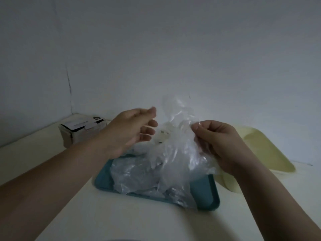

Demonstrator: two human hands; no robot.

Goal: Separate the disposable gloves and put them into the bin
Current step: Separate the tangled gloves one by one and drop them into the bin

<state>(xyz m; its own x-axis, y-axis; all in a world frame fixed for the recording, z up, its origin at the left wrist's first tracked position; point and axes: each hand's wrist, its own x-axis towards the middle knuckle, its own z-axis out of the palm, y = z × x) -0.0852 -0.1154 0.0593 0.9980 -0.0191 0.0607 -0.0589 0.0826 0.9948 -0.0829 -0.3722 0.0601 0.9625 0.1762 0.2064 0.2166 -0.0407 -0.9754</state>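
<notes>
Head view: pinch one layer with the open left hand (132, 131), peel from disposable gloves (175, 152) gripped in right hand (222, 145).

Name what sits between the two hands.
Head view: clear gloves, pinched by the right hand, hang between it and the left hand.

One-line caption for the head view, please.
Right hand pinches clear disposable gloves above the teal tray; left hand open beside them.

Clear crumpled gloves (175, 150) lifted over teal tray (206, 193); more heaped inside.
</notes>
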